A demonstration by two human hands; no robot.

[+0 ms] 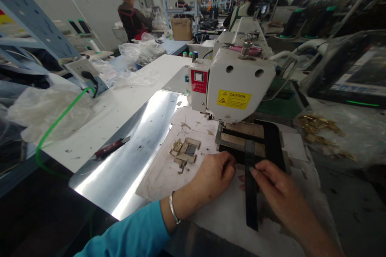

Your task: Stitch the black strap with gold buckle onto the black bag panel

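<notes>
A flat black strap (251, 204) lies lengthwise over the near edge of a black panel (276, 140). My right hand (276, 182) pinches the strap's right edge between thumb and fingers. Just left of the strap, my left hand (212, 176) is closed with fingers curled at the panel's near edge; what its fingertips grip is hidden. A clamp frame (230, 141) with tan pads presses on the panel beneath the sewing machine head (238, 74). Small tan and brass-coloured frame pieces (185, 150) lie left of my left hand on the white, worn sheet (159, 172).
A shiny metal plate (144, 124) with a red-handled cutter (111, 147) lies at left. Clear plastic bags (57, 108) and a green cord (60, 122) are beyond it. Gold-coloured hardware (324, 128) in plastic and a screen (352, 72) stand right. Several people work behind.
</notes>
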